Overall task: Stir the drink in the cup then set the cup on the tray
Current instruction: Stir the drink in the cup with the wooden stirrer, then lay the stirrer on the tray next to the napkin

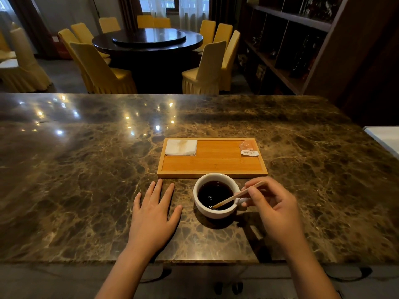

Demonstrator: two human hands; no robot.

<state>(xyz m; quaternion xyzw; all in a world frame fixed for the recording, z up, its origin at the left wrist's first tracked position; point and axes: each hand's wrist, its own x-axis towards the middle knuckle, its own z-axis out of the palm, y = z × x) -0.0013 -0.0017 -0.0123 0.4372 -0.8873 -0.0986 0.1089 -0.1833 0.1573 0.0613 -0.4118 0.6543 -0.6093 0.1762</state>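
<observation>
The right hand (274, 203) pinches one stick (237, 195), its tip dipped in the dark drink of the one cup (216, 196), which sits on the surface (86, 169) just left of that hand and just short of the one tray (212, 160). The left hand (154, 214) lies spread flat, left of the cup. Stirring should go best in small, slow circles off the rim, perhaps with the left hand steadying the cup. Beyond the hands, the tray holds one napkin (181, 147) and one sachet (248, 148).

Right hand (274, 207) pinches wooden stirrer (235, 196), tip in dark drink. White cup (214, 196) on marble counter (86, 169), just before tray (211, 160), possibly touching. Left hand (152, 214) flat.
</observation>
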